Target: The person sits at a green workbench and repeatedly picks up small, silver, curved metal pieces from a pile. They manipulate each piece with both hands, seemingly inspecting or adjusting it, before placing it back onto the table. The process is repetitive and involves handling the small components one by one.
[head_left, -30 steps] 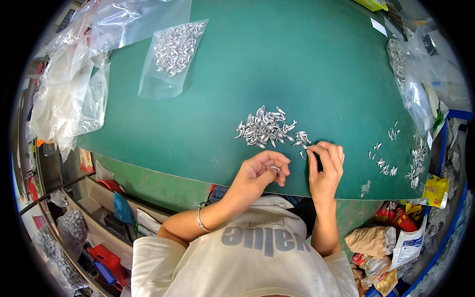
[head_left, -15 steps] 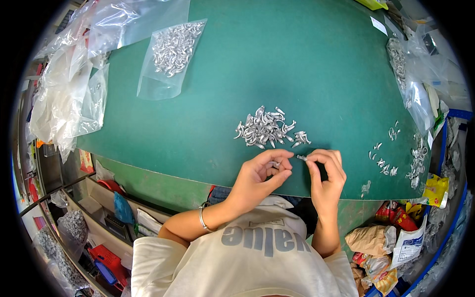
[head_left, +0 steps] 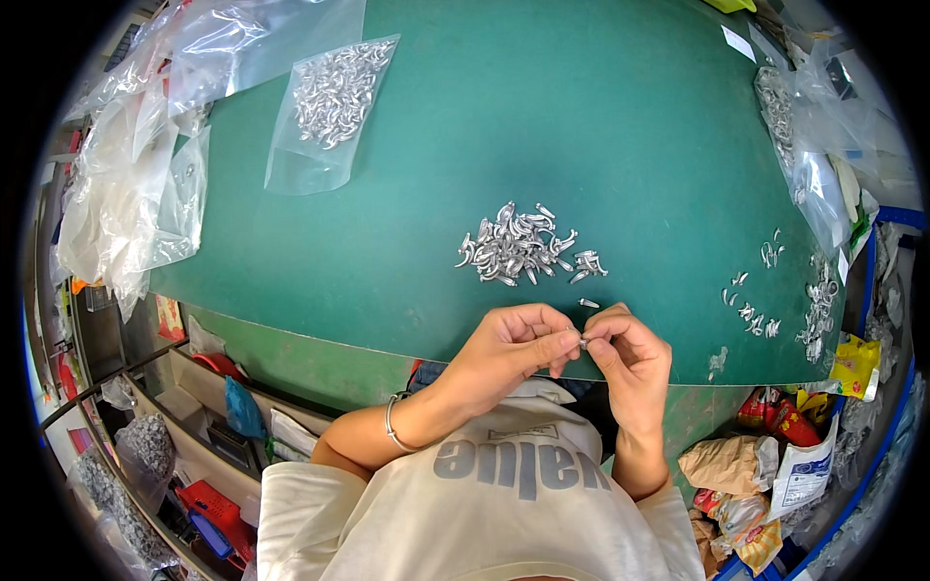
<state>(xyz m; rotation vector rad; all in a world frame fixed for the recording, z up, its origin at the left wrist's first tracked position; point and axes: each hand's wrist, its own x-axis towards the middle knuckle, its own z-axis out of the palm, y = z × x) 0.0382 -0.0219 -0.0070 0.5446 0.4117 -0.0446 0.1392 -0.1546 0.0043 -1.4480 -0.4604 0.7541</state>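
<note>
Fingertips (head_left: 568,342) of the left hand (head_left: 511,351) and right hand (head_left: 628,363) meet on one small silvery metal piece (head_left: 583,343), and we see both hands closed in a pinch on it, near the close edge of the counter (head_left: 581,145). We take the two-sided grip to be for steadiness, since so little of the piece shows. Whether anything else sits curled inside the left hand, we cannot tell. One loose metal part (head_left: 588,303) lies just beyond the right hand's fingers, probably for easy reach. Past it, a small cluster (head_left: 588,265) of perhaps five overlapping parts lies close beside the main heap (head_left: 516,244), beyond the left hand; that nearness would spare both arms long reaches. The heap holds dozens, too tangled for us to count. Well right of the right hand we make out roughly ten scattered parts (head_left: 772,328) and, farther right, one denser pile (head_left: 821,308), seemingly kept apart to avoid mixing. Far beyond the left hand, leftward, lies one clear bag (head_left: 310,167) of similar parts, likely there to leave working room. We count one bracelet (head_left: 390,421), on the left wrist.
</note>
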